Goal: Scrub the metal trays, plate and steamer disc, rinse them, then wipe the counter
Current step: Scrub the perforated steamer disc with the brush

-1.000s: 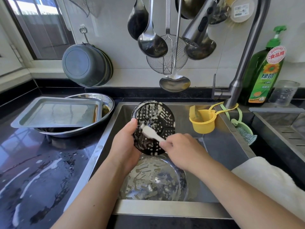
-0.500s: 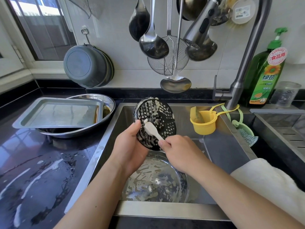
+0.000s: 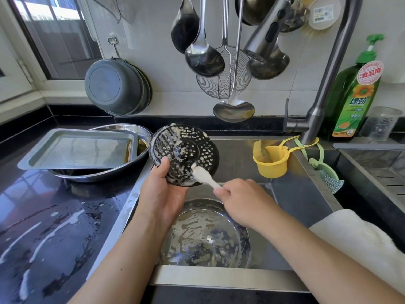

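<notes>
Over the steel sink (image 3: pixel 306 194) beside a wet black counter (image 3: pixel 43 227), left hand (image 3: pixel 162 194) grips the steamer disc (image 3: pixel 184 150), right hand (image 3: pixel 243 202) pinches a brush (image 3: pixel 202 175).

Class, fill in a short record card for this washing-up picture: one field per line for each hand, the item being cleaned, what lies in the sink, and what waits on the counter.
Left hand: left hand grips the lower edge of the steamer disc, tilted up over the sink
Right hand: right hand pinches a white brush, its head on the disc
Disc state: soapy
In sink: sudsy round metal plate
On counter: rectangular metal tray resting on a metal basin
</notes>
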